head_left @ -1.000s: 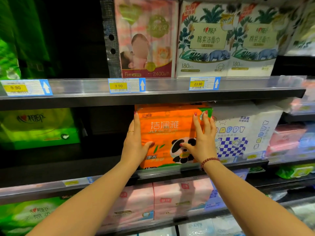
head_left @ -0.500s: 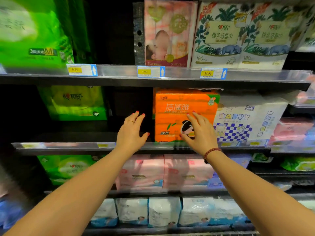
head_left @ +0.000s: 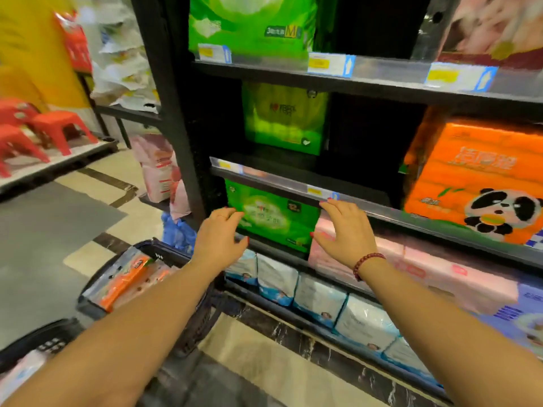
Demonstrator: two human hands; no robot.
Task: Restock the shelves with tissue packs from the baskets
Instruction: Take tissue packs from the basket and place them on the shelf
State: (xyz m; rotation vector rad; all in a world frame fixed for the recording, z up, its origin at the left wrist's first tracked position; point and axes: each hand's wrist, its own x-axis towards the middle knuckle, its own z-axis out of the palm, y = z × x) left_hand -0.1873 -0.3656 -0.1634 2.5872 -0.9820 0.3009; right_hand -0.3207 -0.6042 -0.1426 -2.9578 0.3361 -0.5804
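Note:
The orange panda tissue pack (head_left: 476, 183) stands on the middle shelf (head_left: 382, 211) at the right, with nothing touching it. My left hand (head_left: 219, 235) hangs in the air with relaxed fingers, in front of a green tissue pack (head_left: 273, 215) one shelf lower. My right hand (head_left: 345, 230) is also empty, fingers spread, just below the middle shelf's edge and in front of pink packs (head_left: 411, 268). A black basket (head_left: 152, 286) on the floor at lower left holds an orange and clear tissue pack (head_left: 123, 282). A second basket (head_left: 38, 345) shows at the bottom left corner.
Green packs (head_left: 285, 118) sit on the upper shelves, with a dark gap beside the orange pack. White and blue packs (head_left: 317, 298) line the bottom shelf. Red plastic stools (head_left: 44, 127) stand on a low platform at far left. The tiled floor lies between.
Both hands have let go of the orange pack and dropped down and back from the shelf. My view has swung left and down, bringing the baskets and floor into sight.

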